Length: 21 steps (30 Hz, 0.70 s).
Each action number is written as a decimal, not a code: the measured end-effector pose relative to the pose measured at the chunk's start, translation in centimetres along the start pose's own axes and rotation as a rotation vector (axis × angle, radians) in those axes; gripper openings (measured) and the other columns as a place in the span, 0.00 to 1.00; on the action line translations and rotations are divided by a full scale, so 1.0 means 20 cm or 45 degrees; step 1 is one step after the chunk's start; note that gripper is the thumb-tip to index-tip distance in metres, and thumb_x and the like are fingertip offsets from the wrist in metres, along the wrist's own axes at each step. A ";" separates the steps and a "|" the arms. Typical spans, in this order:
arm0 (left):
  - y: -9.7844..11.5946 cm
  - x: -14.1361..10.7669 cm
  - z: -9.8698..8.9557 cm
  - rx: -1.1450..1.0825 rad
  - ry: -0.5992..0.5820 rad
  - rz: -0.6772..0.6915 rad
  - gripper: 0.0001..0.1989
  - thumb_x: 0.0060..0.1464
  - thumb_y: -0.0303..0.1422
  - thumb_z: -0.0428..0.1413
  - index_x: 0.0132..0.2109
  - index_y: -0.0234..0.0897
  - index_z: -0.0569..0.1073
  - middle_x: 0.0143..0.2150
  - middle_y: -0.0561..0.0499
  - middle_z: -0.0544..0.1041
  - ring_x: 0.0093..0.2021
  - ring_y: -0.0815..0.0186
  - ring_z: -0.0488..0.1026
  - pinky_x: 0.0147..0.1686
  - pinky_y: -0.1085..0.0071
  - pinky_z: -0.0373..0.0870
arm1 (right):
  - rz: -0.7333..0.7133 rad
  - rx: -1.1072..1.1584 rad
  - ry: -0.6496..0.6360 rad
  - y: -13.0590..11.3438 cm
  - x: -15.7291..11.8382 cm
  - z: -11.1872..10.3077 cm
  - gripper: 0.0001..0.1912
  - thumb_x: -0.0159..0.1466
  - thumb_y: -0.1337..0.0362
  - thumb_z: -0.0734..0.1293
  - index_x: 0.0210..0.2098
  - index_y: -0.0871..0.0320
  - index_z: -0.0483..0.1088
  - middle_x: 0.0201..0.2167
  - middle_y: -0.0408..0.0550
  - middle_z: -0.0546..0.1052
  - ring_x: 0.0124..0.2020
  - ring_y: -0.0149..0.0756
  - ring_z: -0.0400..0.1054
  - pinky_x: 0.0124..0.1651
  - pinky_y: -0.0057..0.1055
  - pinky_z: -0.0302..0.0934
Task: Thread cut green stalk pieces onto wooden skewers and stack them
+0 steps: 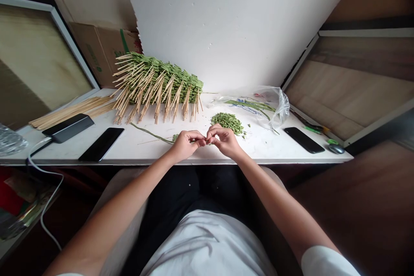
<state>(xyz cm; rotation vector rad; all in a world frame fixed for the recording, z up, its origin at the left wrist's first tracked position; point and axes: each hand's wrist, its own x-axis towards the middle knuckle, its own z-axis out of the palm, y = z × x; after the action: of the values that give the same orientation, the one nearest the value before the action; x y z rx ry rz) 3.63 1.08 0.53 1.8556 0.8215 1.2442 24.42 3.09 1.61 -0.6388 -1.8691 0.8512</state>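
Note:
My left hand [186, 145] and my right hand [223, 140] meet fingertip to fingertip above the front of the white table [129, 152]. A long green bean [150, 133] runs from the left into the fingers of my left hand. My right hand is pinched together; what lies between its fingertips is too small to make out. Just beyond the right hand is a heap of short green pieces [227, 121]. Behind the left hand stands a big stack of green pieces [174, 78] on wooden skewers [142, 95].
Loose skewers [74, 110], a power bank [68, 128] with a white cable and a phone [101, 144] lie at the left. A plastic bag [280, 105] with green stalks, another phone [304, 139] and a mouse-like object [335, 148] are at the right. A white board [226, 26] stands behind.

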 end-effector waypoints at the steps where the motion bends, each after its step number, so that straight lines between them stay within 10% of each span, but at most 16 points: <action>1: 0.00 0.00 0.00 -0.036 -0.012 0.014 0.09 0.59 0.36 0.66 0.36 0.34 0.85 0.36 0.43 0.85 0.36 0.62 0.79 0.39 0.68 0.74 | 0.026 0.089 -0.018 0.01 0.00 0.00 0.24 0.62 0.38 0.76 0.30 0.52 0.80 0.30 0.49 0.78 0.39 0.45 0.71 0.47 0.44 0.68; 21: 0.01 -0.01 0.05 -0.490 -0.036 -0.233 0.15 0.52 0.41 0.71 0.29 0.33 0.81 0.29 0.47 0.79 0.31 0.67 0.73 0.34 0.71 0.70 | 0.287 0.550 0.059 0.07 -0.02 0.09 0.27 0.54 0.38 0.80 0.26 0.54 0.71 0.42 0.49 0.72 0.43 0.41 0.70 0.43 0.39 0.71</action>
<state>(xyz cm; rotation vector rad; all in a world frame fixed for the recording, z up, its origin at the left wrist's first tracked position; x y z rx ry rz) 4.46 0.56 0.43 1.4534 0.6652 1.1639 22.98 3.11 -0.30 -0.5940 -1.5197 1.3292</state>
